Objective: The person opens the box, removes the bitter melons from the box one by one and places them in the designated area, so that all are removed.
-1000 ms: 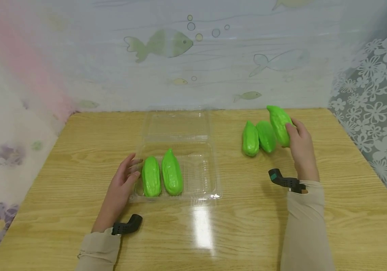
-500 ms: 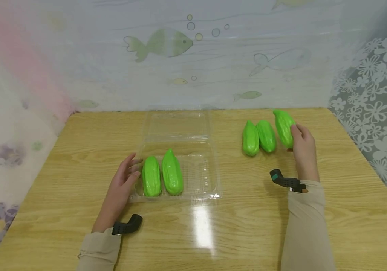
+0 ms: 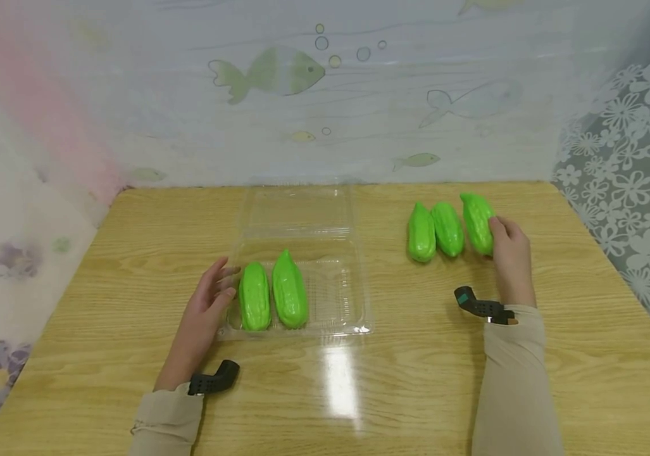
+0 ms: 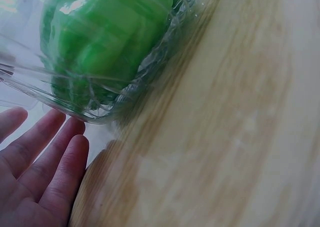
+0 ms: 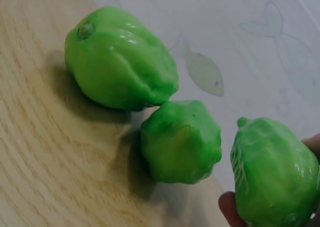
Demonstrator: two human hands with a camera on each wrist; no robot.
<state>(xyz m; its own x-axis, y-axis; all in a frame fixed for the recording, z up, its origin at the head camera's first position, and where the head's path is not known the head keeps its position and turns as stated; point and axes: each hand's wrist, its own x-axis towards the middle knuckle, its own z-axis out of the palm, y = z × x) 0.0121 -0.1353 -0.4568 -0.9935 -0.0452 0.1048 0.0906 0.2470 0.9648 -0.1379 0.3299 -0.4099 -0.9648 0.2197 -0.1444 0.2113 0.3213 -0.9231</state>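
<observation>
In the head view my right hand holds a glossy green papaya by its right side, thumb and fingertips around it. The right wrist view shows fingers on both sides of this papaya. Just left of it lie two more green papayas, the middle one and the left one, close together on the table. My left hand, fingers extended, is at the left edge of a clear plastic clamshell box. Inside the box are two green papayas, one left and one right.
The box's lid lies back, open, toward the wall. The right part of the box shows its bare ribbed floor. A wood-grain table bears everything, with a fish-patterned wall behind its far edge.
My right hand has moved slightly right and down with its papaya, bringing it lower beside the other two. The left hand and the box have stayed put.
</observation>
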